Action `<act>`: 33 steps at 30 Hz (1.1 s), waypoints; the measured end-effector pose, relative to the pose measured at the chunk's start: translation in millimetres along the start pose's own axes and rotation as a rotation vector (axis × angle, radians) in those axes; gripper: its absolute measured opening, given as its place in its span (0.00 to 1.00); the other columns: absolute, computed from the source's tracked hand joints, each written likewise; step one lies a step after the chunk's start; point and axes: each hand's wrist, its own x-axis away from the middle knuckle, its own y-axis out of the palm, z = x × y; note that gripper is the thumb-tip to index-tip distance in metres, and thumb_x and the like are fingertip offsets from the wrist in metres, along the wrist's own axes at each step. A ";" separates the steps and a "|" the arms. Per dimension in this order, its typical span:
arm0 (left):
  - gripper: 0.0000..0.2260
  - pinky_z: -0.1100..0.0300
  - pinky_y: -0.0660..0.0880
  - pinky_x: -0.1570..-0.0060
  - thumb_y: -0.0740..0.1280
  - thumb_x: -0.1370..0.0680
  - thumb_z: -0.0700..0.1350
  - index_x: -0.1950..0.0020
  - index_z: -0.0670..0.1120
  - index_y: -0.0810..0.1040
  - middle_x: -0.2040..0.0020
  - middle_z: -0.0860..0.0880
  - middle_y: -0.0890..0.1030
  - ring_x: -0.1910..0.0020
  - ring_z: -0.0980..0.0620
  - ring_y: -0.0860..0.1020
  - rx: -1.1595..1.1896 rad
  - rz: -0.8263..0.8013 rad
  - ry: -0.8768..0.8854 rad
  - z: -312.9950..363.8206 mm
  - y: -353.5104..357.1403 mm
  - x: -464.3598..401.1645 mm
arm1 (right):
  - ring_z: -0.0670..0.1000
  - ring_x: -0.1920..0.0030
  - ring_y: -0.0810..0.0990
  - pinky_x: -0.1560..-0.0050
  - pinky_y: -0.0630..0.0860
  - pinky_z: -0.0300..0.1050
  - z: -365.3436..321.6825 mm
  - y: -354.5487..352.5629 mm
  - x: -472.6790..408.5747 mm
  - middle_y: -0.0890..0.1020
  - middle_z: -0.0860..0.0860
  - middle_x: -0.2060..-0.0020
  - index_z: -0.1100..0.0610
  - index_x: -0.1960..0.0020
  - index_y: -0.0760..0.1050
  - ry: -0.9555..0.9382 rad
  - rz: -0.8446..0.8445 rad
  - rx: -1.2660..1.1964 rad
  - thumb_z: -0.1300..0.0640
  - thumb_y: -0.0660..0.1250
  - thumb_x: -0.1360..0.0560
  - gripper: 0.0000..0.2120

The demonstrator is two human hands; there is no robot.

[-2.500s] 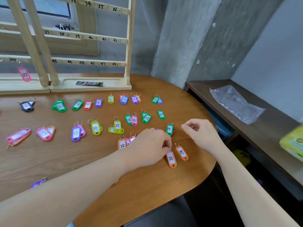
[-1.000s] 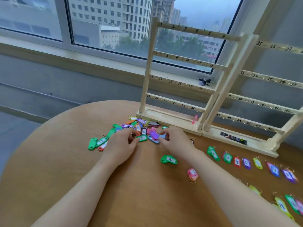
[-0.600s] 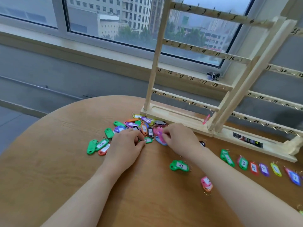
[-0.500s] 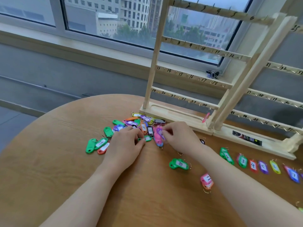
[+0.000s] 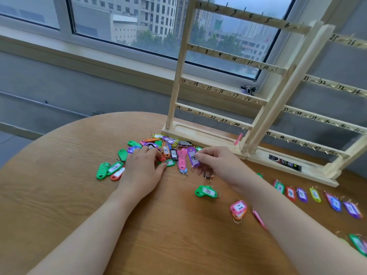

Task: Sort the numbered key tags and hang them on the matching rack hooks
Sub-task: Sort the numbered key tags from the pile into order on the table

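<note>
Two hands over the loose pile of key tags (image 5: 158, 153) at centre frame, on the round wooden worktop (image 5: 59, 195). My right hand (image 5: 220, 165) pinches a purple tag (image 5: 193, 157) between thumb and fingertips, tag lifted a bit, label faces me, number reads something like 30 upside down but I cannot tell for sure. My left hand (image 5: 143, 171) rests on the left part of the pile, fingers curled down onto tags, thumb beside a small green tag (image 5: 170, 162); whether it actually grasps one I cannot tell. Pink tag (image 5: 182, 160) lies just left of the purple one. Green tag 19 (image 5: 114, 168) sits left of the pile, next to another green and a red one. Green tag 10 (image 5: 205, 191) lies alone below my right hand, pink tag 11 (image 5: 239, 209) lower right of it. Sorted row of tags 3 to 7 (image 5: 309, 194) at right edge of frame. Wooden rack (image 5: 224, 92) with numbered hooks stands behind the pile, upper right; one pink tag (image 5: 239, 138) hangs near its bottom rail. Window (image 5: 129, 22) behind.
</note>
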 end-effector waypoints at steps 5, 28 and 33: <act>0.14 0.49 0.67 0.42 0.71 0.25 0.60 0.45 0.53 0.81 0.47 0.50 0.78 0.43 0.47 0.74 -0.049 0.008 -0.090 1.6 -4.4 -0.4 | 0.48 0.65 0.80 0.64 0.72 0.42 1.0 -6.2 15.8 0.87 0.57 0.56 0.61 0.44 0.78 0.042 -0.047 -0.096 0.58 0.62 0.16 0.08; 0.12 0.46 0.76 0.46 0.67 0.23 0.47 0.40 0.58 0.80 0.51 0.53 0.80 0.51 0.49 0.76 0.179 -0.095 0.207 18.0 -16.3 23.0 | 0.45 0.66 0.79 0.58 0.74 0.47 42.7 -49.2 153.9 0.81 0.51 0.66 0.55 0.49 0.81 -0.068 0.139 0.161 0.61 0.69 0.21 0.04; 0.07 0.47 0.78 0.53 0.68 0.27 0.56 0.51 0.59 0.81 0.59 0.57 0.80 0.57 0.52 0.76 0.291 -0.040 0.209 30.8 -30.3 48.2 | 0.47 0.65 0.79 0.58 0.75 0.45 55.4 -46.2 184.2 0.81 0.52 0.65 0.56 0.50 0.82 -0.113 0.067 0.159 0.62 0.66 0.19 0.06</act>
